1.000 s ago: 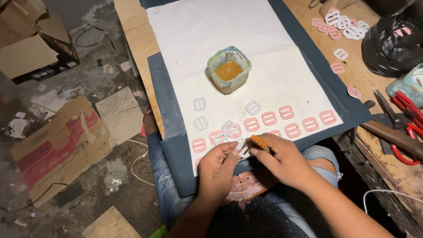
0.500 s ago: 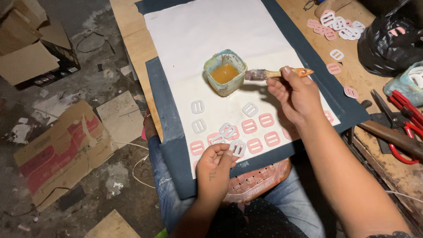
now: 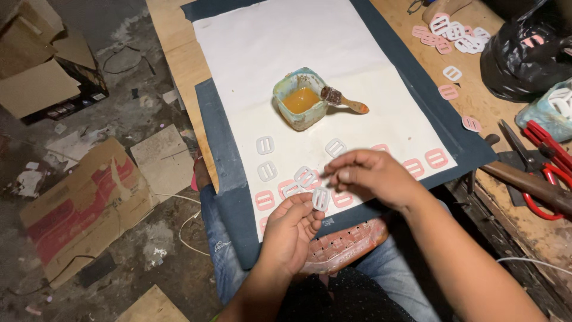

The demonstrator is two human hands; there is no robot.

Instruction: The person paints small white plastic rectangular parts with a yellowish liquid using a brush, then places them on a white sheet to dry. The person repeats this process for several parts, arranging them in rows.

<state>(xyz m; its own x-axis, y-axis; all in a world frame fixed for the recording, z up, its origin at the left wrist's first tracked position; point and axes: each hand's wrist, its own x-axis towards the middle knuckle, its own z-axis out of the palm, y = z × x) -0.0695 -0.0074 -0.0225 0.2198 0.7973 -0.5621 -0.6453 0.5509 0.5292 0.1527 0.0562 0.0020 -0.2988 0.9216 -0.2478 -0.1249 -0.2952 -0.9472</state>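
Item: white slide buckle (image 3: 320, 198), plastic, two-slot. Location: near edge of white paper sheet (image 3: 268, 42), held upright-ish at tips of left hand (image 3: 290, 229). Left fingers (image 3: 310, 214) curled, thumb and forefinger pinching buckle's lower part. Right hand (image 3: 372, 175) just above and to right of it, fingers drawn together at tips, blurred; cannot tell whether they touch buckle or pinch anything small.

Nearby, same sheet: row of pink buckles (image 3: 436, 158) along near edge, a few white buckles (image 3: 265, 145) to left; some overlap near the held one. Glue pot (image 3: 301, 98), amber liquid, mid-sheet, farther off; brush (image 3: 345, 101) resting across its rim, handle pointing right. Sheet lies on dark blue mat (image 3: 226, 167) over wooden table (image 3: 173, 59).

Right side of table: loose pink/white buckles (image 3: 450, 30) far, black bag (image 3: 524, 53), red-handled scissors (image 3: 545, 161).

Risks (judgement): 
- Grip is on a small part only, so buckle may slip and drop among laid pieces, shifting them.
- Brush sits loosely on rim; a knock from the right arm could tip it, smearing glue on sheet.
- Sticky fingers could lift neighbouring pieces.
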